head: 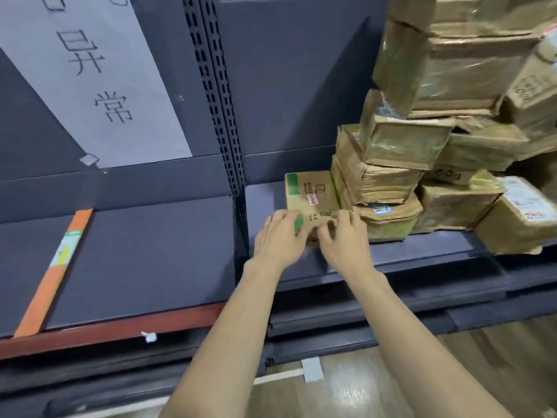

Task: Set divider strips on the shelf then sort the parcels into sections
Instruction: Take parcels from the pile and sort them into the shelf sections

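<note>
A flat cardboard parcel with green corner patches lies on the dark shelf, beside a leaning stack of taped parcels. My left hand grips its near left corner, fingers curled over the top. My right hand holds the near right part of the same parcel, fingertips bent onto it. An orange divider strip with a green and white label lies front to back on the left bay of the shelf.
A perforated upright post splits the shelf into two bays. More cardboard boxes pile high at the right, one box overhanging the shelf edge. A white paper sign hangs on the back panel. Wooden floor lies below.
</note>
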